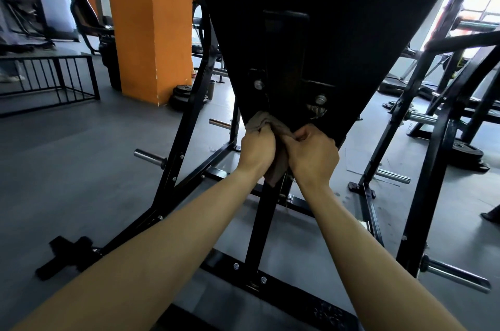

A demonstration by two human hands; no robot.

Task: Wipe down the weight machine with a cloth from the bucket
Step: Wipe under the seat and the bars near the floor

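**Both hands on the cloth at the machine's lower tip**

Gym room. Grey floor point(81, 163), matte, scuffed in places. The black weight machine point(338, 33) fills the centre: a broad dark panel tapers down to a point, with two bolts showing near the tip. Its angled black frame is bolted to a base bar near the viewer.

The brownish cloth point(258, 120) is bunched against the panel's lower tip, and a tail of it hangs between the wrists. Left hand point(257, 148): grip closed, fingers curled over the cloth's upper fold. Right hand point(313, 152): grip also closed, thumb and fingers pinching the same cloth just beside the left. The two hands touch.

Left of the machine, chrome pegs point(150, 155) stick out from the frame. At far left stands an orange pillar point(151, 27), with weight plates point(184, 95) stacked at its foot. A low black barred rack point(48, 79) is further left, blurred. On the right are more black frames and a bright window point(484, 6).
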